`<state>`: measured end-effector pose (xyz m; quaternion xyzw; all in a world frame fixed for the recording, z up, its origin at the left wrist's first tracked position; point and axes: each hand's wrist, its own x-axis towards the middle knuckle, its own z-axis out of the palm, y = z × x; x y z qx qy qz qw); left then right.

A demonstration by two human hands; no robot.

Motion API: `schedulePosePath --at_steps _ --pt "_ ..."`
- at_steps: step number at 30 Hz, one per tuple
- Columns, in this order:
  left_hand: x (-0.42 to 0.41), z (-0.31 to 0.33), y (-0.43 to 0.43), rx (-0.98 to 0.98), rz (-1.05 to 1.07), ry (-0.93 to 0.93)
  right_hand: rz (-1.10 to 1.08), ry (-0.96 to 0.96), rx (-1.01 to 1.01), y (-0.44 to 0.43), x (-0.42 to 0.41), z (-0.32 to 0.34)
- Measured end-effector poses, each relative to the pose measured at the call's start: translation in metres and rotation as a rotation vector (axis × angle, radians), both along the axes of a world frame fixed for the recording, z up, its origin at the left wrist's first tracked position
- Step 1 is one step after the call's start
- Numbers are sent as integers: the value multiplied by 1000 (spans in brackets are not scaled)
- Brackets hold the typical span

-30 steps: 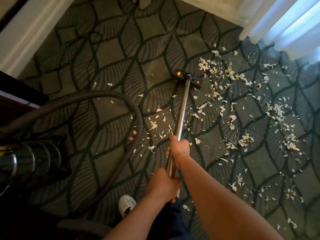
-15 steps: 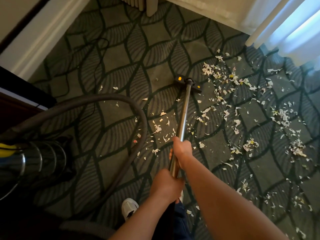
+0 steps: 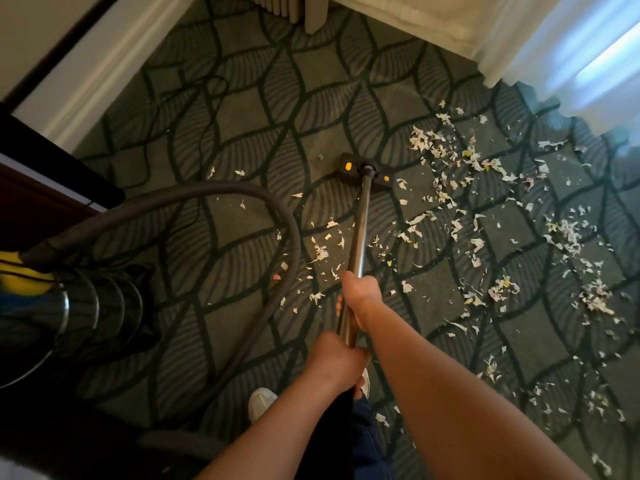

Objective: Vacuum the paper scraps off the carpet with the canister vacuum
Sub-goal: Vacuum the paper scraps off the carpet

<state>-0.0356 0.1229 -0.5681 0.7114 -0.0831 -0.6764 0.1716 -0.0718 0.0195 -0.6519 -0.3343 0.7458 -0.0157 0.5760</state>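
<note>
Carpet [image 3: 242,109] strewn with paper scraps [image 3: 433,147]; left hand [image 3: 334,358], right hand [image 3: 362,292] hold wand [image 3: 362,220].

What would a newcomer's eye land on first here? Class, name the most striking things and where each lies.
Pale paper scraps strewn over the dark patterned carpet, thickest on the right, stand out first. Next is the shiny metal wand running up the middle to the black floor head, gripped by the right hand ahead of the left hand. At the left edge sits the canister, its grey hose arching over the carpet.
</note>
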Motion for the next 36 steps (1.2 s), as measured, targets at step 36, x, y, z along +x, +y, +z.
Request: schedulePosePath --at_steps 36 --pt "-45 -5 -36 -47 -205 -61 -201 -44 3 -30 -62 13"
